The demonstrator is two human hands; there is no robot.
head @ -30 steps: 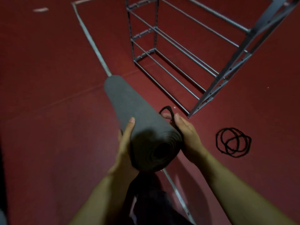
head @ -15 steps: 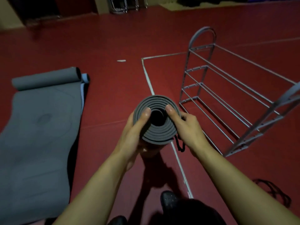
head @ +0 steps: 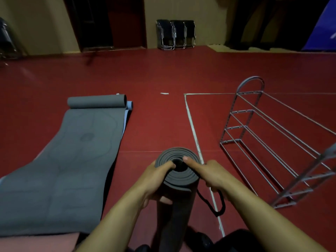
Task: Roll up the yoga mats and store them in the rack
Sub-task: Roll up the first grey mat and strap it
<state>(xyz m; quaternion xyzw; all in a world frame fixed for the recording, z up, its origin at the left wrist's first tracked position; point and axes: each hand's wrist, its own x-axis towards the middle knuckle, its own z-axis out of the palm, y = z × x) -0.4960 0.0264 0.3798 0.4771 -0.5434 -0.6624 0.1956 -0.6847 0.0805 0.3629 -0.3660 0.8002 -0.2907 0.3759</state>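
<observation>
So far one roll (head: 177, 171) stands gripped by left hand (head: 156, 179) and right hand (head: 211, 176), cord (head: 212, 206) dangling; rack (head: 272, 142) empty; left mats (head: 60, 160) mostly flat.

You stand on a red floor (head: 163, 73) marked with a white boundary line (head: 192, 128) that forms a corner ahead of you. A short white tape strip (head: 164, 93) lies on the floor left of that corner. Folded black chairs (head: 175, 34) lean against the beige far wall (head: 163, 8). A dark doorway (head: 109, 22) is left of the chairs. A blue panel (head: 323, 28) stands at far right.
</observation>
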